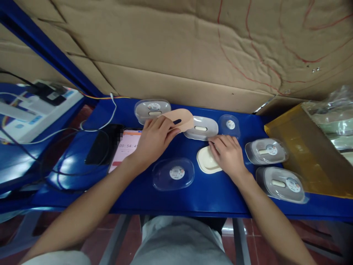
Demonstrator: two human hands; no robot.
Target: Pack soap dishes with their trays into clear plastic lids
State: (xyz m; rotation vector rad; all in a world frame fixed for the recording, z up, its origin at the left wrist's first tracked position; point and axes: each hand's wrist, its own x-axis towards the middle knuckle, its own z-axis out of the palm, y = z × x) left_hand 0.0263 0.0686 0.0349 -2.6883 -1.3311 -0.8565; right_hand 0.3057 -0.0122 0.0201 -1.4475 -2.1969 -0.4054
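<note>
Grasping one peach oval piece between thumb and fingers, the left hand holds it above the blue worktop, the piece tilted and overlapping the view of one uncovered grey dish. One cream oval piece lies on the worktop nearer the person, the right hand resting its thumb and fingers at that piece's right side; whether they grip it, I cannot tell. Three more grey dishes wear clear covers: one back-left dish and, to the right, one upper dish and one lower dish. Two clear covers lie loose, one near cover between the forearms and one far cover beside the uncovered dish. Each of these five covers bears one label. Left of the left hand lie one phone showing a timer and one black object; at the right stands one cardboard box.
</note>
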